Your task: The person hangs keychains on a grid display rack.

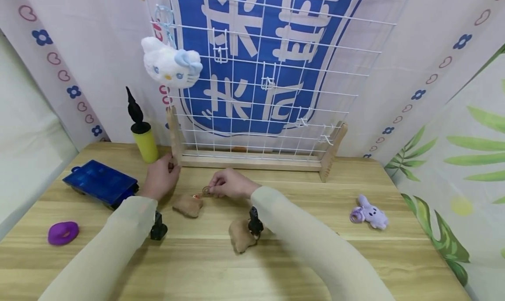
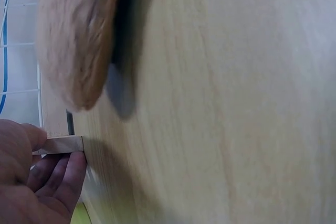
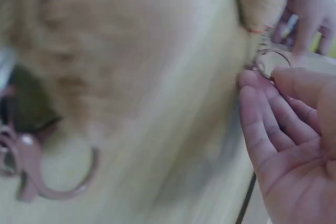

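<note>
My left hand [image 1: 161, 178] grips the left wooden foot [image 2: 63, 145] of a white wire grid rack, thumb on one side and fingers on the other. My right hand [image 1: 232, 184] pinches the metal key ring [image 3: 279, 52] of a brown plush keychain [image 1: 188, 205], which lies between the hands with a small chain and a red bit at its top. Below the right wrist lies a second brown plush keychain [image 1: 240, 237], partly covered by the black wrist camera. Blurred and large in the right wrist view, this plush [image 3: 105, 51] shows a pinkish metal clasp [image 3: 34, 169].
A white cat-head plush [image 1: 169, 64] hangs at the grid's upper left; several wire hooks [image 1: 268, 83] sit on the grid [image 1: 276, 130]. Left are a yellow pump [image 1: 146, 145], a blue box [image 1: 100, 181] and a purple ring [image 1: 63, 233]. A lilac plush keychain [image 1: 372, 214] lies right.
</note>
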